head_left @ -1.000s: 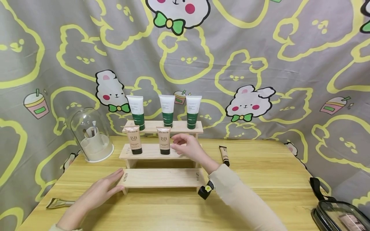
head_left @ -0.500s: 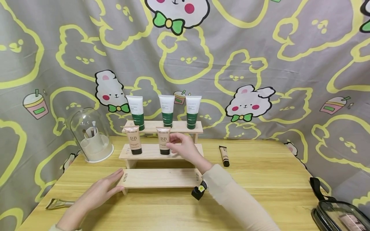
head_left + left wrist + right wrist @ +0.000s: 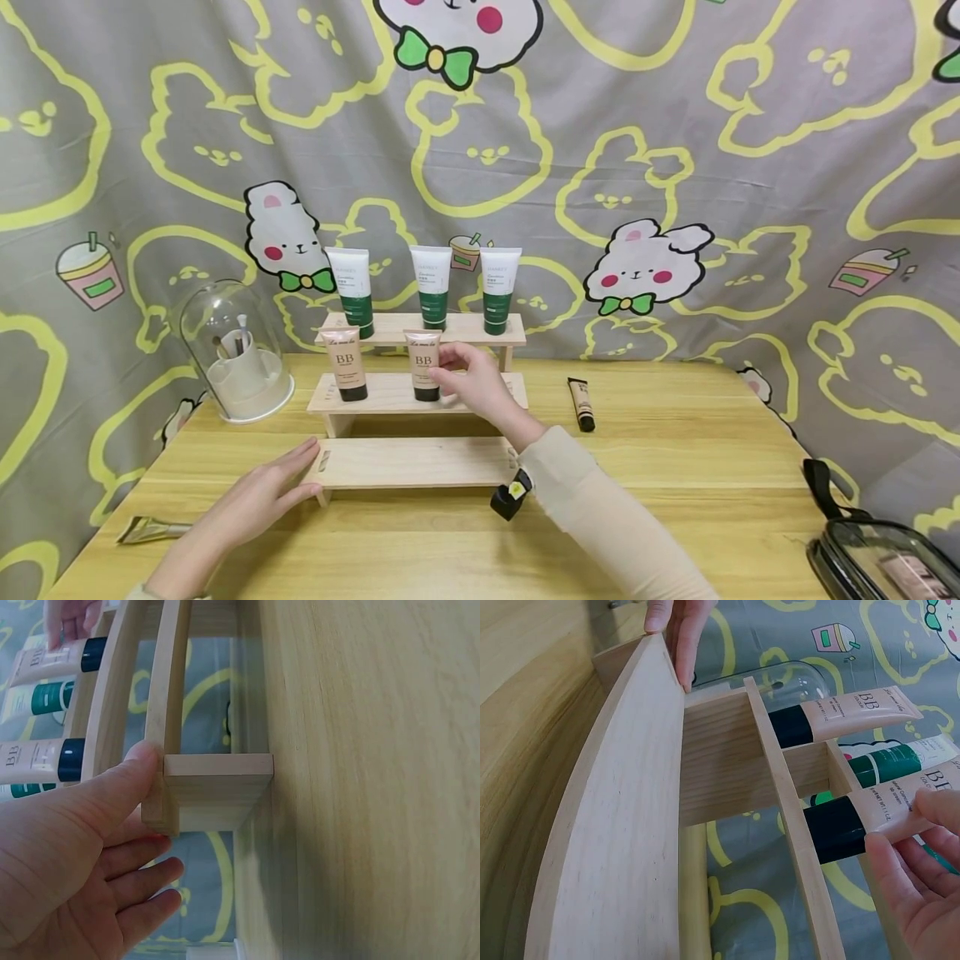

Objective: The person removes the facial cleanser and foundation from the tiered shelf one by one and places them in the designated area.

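Note:
My right hand (image 3: 480, 385) pinches the right side of a beige BB cream tube (image 3: 422, 361), which stands on its black cap on the middle step of a three-tier wooden display stand (image 3: 420, 462). In the right wrist view, thumb and fingers take the tube (image 3: 889, 802) near its cap. A matching BB cream tube (image 3: 346, 367) stands at that step's left. Several white-and-green tubes (image 3: 430, 287) line the top step. My left hand (image 3: 258, 493) holds the left end of the bottom step; the left wrist view shows its thumb and index finger at the board (image 3: 166, 697).
A clear dome (image 3: 232, 350) with brushes stands back left. A small beige tube (image 3: 581, 404) lies right of the stand. At the left edge lies a flat gold-coloured tube (image 3: 152, 529). A clear black-trimmed pouch (image 3: 885, 554) sits front right. A patterned curtain hangs behind.
My right hand has moved slightly left, from beside the BB cream tube onto its right side, and its fingers have closed on it. My left hand stays at the stand's end.

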A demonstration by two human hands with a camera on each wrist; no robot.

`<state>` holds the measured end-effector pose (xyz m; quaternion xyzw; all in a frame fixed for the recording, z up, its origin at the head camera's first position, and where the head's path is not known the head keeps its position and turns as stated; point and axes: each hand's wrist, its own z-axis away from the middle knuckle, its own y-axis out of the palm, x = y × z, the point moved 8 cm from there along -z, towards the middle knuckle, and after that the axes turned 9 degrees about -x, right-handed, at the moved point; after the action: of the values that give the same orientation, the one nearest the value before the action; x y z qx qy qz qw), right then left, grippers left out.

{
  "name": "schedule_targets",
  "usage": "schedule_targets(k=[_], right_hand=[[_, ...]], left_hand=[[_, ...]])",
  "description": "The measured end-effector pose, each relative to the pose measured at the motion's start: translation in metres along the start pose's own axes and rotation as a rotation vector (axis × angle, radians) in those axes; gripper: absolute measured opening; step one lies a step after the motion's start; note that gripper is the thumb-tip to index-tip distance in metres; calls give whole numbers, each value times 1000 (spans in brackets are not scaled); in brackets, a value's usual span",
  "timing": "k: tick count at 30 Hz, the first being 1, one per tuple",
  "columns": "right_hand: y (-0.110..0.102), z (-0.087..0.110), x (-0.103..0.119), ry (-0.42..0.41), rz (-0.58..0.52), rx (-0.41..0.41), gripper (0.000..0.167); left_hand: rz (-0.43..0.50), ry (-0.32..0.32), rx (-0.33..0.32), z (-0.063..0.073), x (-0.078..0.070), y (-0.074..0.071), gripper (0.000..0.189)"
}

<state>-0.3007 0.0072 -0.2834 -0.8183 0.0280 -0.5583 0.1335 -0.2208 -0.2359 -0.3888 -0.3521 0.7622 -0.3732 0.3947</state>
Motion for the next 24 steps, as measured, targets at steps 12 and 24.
schedule_targets(k=[12, 24], right_hand=[[-8, 4, -6, -30, -41, -15, 20], [-46, 7, -33, -29, -109, -48, 26]], left_hand=[[-1, -7, 10, 0, 1, 1, 56], [1, 3, 5, 0, 0, 0, 56]])
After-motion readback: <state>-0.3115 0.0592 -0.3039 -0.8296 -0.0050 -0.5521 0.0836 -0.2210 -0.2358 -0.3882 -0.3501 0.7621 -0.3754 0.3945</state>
